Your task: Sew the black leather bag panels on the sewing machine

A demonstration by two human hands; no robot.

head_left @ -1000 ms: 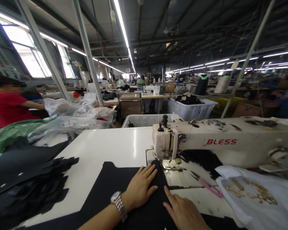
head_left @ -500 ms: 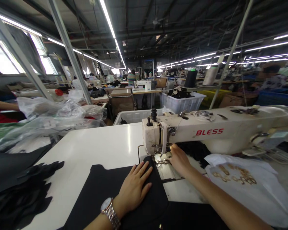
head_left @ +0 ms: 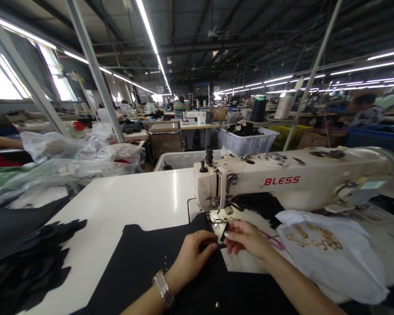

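A cream sewing machine (head_left: 282,179) marked BLESS stands on the white table (head_left: 134,205). A large black fabric piece (head_left: 151,258) lies in front of its needle area. My left hand (head_left: 192,258), with a metal watch on the wrist, pinches the fabric's right edge just below the presser foot. My right hand (head_left: 248,240) meets it there, fingers pinched on a small black strip (head_left: 223,232) at the fabric edge. Pink-handled scissors (head_left: 272,239) lie just behind my right hand.
A white bag with gold rings (head_left: 318,240) lies at the right. Black cut pieces (head_left: 26,267) are piled at the left, clear plastic bags (head_left: 68,162) behind them. White bins (head_left: 249,142) stand beyond the table. A person in red (head_left: 0,148) sits far left.
My right hand came back from the presser foot toward me and now pinches a small black strip. My left hand went from lying flat on the fabric to pinching its edge.
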